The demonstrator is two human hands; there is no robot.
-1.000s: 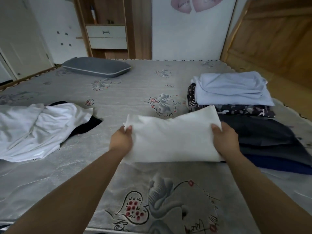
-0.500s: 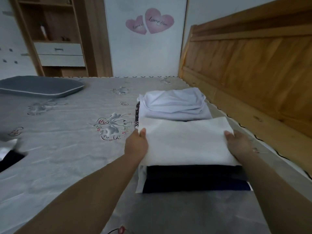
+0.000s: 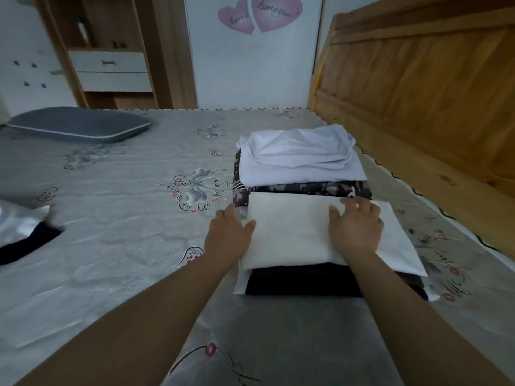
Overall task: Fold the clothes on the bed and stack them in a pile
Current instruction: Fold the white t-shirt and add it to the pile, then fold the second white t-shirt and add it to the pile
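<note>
A folded white garment (image 3: 289, 232) lies on top of folded dark clothes (image 3: 301, 282) at the near end of the pile on the bed (image 3: 125, 218). My right hand (image 3: 355, 229) rests flat on it with fingers spread. At the garment's left edge, my left hand (image 3: 228, 238) touches it with the thumb on top. Behind it a pale blue folded garment (image 3: 298, 154) sits on a dark patterned one (image 3: 320, 188). Unfolded white cloth (image 3: 19, 221) over black cloth (image 3: 25, 243) lies at the far left.
A grey pillow (image 3: 78, 124) lies at the back left of the bed. A wooden headboard (image 3: 423, 87) runs along the right side. A wooden shelf unit with white drawers (image 3: 108, 68) stands behind the bed.
The folded white garment has been carried right and set down on the dark clothes. My right hand moved from its right edge onto its top; my left hand stays at the left edge.
</note>
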